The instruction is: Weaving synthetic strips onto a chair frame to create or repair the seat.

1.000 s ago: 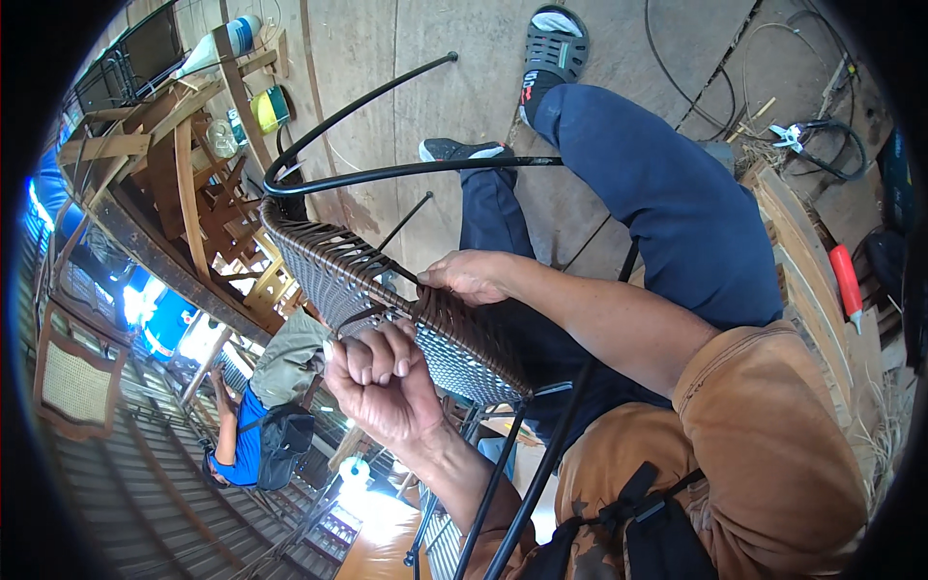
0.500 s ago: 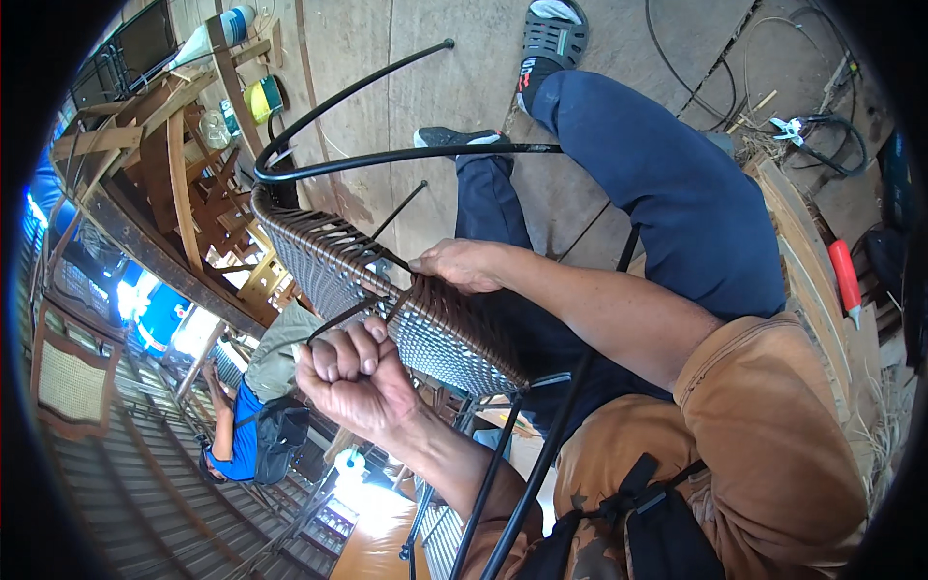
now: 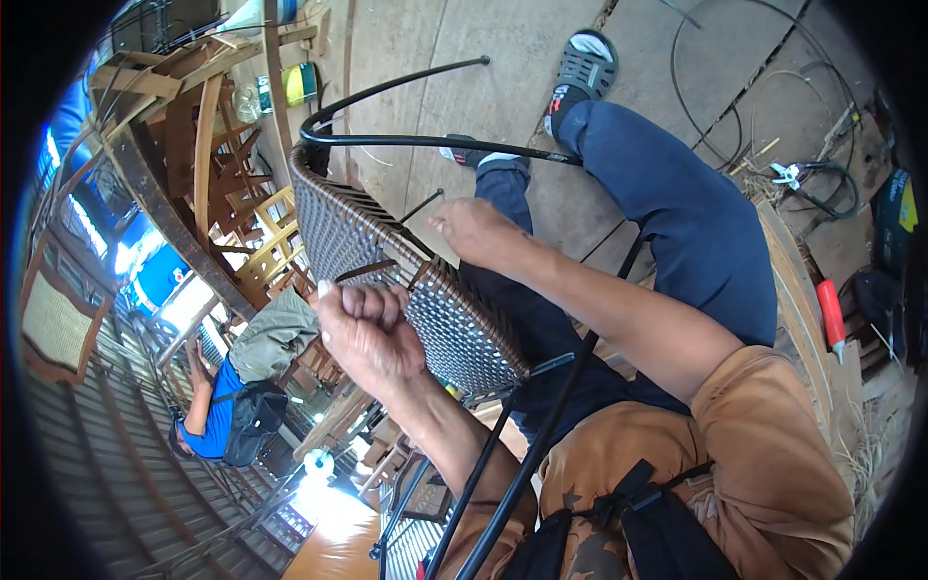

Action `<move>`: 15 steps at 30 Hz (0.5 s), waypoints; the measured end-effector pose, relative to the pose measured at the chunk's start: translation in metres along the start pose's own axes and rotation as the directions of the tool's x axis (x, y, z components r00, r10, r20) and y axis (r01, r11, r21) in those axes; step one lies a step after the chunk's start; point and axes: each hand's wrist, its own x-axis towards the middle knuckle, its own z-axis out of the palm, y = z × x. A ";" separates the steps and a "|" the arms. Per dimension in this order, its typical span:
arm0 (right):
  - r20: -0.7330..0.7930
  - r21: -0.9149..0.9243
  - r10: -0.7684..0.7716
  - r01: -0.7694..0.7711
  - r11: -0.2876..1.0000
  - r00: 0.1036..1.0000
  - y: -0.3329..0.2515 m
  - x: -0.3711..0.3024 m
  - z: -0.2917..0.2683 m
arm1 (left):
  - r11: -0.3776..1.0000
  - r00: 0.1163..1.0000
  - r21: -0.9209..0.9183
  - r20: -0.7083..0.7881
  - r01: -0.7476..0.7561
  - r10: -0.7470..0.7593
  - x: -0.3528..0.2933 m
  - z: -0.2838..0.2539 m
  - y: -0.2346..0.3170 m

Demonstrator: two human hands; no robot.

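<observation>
A woven brown chair seat (image 3: 353, 227) on a black metal frame (image 3: 425, 140) is tilted up on its side before me. My left hand (image 3: 372, 333) is closed in a fist at the outer face of the weave. A flat dark-brown weaving strand (image 3: 369, 268) runs from this fist to the woven edge. My right hand (image 3: 476, 230) is beyond that edge, raised off it, its fingers curled in. Whatever those fingers may hold is too small to make out. Black legs of the frame pass beside my left forearm.
Wooden chair parts (image 3: 208, 164) are piled at the left. A person in a blue shirt (image 3: 215, 425) sits farther off. On the right lie a red-handled tool (image 3: 829, 314), pliers (image 3: 788, 176) and loops of dark cord (image 3: 681, 106). My legs stretch along the plank floor (image 3: 522, 29).
My right hand has lifted off the woven edge and moved up and away from it. My left fist has shifted slightly right, still on the strand. The whole view has shifted a little.
</observation>
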 end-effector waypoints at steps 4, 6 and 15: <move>-0.146 0.250 0.015 0.022 0.968 0.989 -0.035 -0.026 -0.031 | 0.999 0.999 -0.044 -0.041 0.031 -0.033 0.003 -0.002 0.001; -0.137 0.295 -0.027 0.067 0.953 0.990 -0.049 -0.035 -0.033 | 0.998 0.995 -0.061 -0.099 0.026 -0.032 0.005 0.001 -0.002; -0.191 -0.019 -0.013 0.010 1.000 0.982 -0.067 -0.054 -0.024 | 0.970 0.970 0.062 0.080 -0.235 0.230 -0.021 -0.056 -0.021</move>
